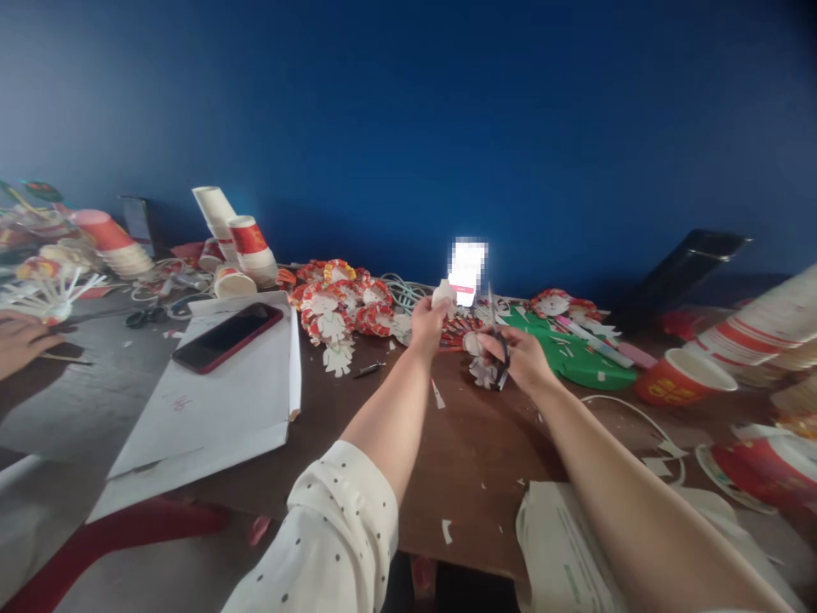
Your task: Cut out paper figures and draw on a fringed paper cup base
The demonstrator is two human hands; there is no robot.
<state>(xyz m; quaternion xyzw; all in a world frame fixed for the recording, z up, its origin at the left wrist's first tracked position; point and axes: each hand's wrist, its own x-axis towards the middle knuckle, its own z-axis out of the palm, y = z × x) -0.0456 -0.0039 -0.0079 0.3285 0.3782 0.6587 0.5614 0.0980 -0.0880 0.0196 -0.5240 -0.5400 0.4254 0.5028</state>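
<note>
My left hand [429, 322] pinches a small white paper piece [442, 294] out in front of me. Black-handled scissors [503, 358] are in my right hand [520, 353], blades pointing up. Another pale paper piece [472, 343] shows by the right fingertips; whether they hold it I cannot tell. Below it lies a white cut-paper shape [483, 372]. A lit phone [465, 277], its screen partly pixelated, stands behind my hands. To the left is a heap of red-and-white cut paper-cup pieces [338, 311] with fringed white ends.
A dark phone [228, 338] rests on a white flat box [210, 417]. Paper cups [252, 247] stand at the back left, and a red cup [686, 377] is at right near a green sheet [584, 362] with pens. Another person's hand [25, 340] is at far left. Paper scraps litter the brown table [472, 460].
</note>
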